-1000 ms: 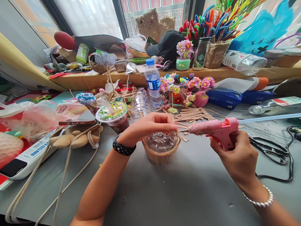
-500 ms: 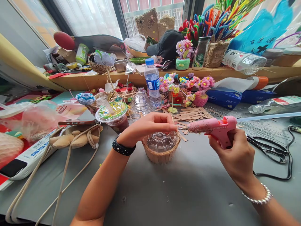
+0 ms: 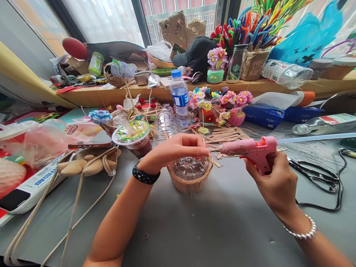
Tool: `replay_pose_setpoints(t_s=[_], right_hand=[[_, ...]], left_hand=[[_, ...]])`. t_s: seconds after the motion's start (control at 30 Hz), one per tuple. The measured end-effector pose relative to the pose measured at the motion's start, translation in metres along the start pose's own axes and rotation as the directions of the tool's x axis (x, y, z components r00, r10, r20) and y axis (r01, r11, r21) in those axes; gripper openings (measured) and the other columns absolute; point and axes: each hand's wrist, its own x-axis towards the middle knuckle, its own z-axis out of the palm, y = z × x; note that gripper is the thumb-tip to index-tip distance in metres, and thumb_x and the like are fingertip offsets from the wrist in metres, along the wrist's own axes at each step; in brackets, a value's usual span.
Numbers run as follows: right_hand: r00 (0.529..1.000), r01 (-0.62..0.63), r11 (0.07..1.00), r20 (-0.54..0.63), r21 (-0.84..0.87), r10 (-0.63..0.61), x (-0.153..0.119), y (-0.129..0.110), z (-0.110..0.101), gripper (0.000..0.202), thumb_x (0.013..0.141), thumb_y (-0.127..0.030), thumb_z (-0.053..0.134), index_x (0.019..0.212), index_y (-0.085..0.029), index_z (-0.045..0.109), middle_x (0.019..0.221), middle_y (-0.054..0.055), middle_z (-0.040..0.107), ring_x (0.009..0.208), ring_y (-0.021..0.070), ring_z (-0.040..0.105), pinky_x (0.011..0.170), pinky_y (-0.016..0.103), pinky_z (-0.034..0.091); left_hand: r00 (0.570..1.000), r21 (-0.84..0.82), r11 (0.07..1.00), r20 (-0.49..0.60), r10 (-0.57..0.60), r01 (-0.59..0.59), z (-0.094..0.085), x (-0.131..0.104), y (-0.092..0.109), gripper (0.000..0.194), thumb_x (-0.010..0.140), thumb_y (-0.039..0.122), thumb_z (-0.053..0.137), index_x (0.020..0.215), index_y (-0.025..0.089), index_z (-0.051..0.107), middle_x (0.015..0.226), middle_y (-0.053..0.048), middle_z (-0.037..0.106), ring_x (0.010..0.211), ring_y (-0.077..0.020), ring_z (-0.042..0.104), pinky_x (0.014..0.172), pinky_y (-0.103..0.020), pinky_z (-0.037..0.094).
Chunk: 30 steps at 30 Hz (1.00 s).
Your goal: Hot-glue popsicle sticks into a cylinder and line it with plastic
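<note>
My right hand [image 3: 274, 181] is wrapped round the handle of a pink hot glue gun [image 3: 250, 148], a glue stick [image 3: 317, 138] sticking out of its back. The nozzle points left and almost meets the fingertips of my left hand [image 3: 186, 147]. Those fingers are pinched together on a thin strand of twine [image 3: 203, 118] that rises above them. Beneath them, a clear plastic bottle base sits in a round basket [image 3: 190, 181] sided with wooden sticks and rimmed with twine. My left hand hides part of the far rim.
Wooden sticks [image 3: 225, 134] lie behind the basket. Left of it stand a lidded drink cup [image 3: 132, 135] and a beige pouch [image 3: 89, 163] with long cords. Scissors [image 3: 315, 172] and a black cable lie right. A water bottle [image 3: 179, 96] and fuzzy flowers [image 3: 204, 102] stand behind.
The glue gun and my right hand have shifted very slightly left, nozzle closer to my left fingertips. My left hand keeps its pinch, and the basket stays in place.
</note>
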Motion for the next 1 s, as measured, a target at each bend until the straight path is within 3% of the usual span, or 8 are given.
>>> replay_pose_setpoints(t_s=[0.57,1.0], right_hand=[[0.999,0.039,0.999,-0.016,-0.007,-0.039,0.0023,-0.0039,0.0038,0.033,0.066,-0.043,0.059,0.081,-0.019,0.043,0.063,0.002,0.055,0.047,0.0138,0.049,0.045,0.026,0.036],[0.992,-0.078,0.996,0.103,0.046,0.073,0.003,-0.0087,0.0069,0.039,0.068,-0.048,0.056,0.089,-0.018,0.044,0.074,0.006,0.056,0.058,0.0168,0.052,0.052,0.029,0.038]], left_hand=[[1.0,0.065,0.998,0.001,-0.009,0.009,-0.0008,-0.0007,0.0,0.018,0.076,0.024,0.056,0.064,0.013,0.05,0.066,0.004,0.047,0.062,-0.0054,0.041,0.057,-0.018,0.032],[1.0,0.05,0.998,-0.002,-0.028,0.028,0.0003,-0.0011,0.0016,0.017,0.076,0.022,0.057,0.064,0.013,0.05,0.064,0.005,0.048,0.061,-0.0047,0.043,0.058,-0.017,0.033]])
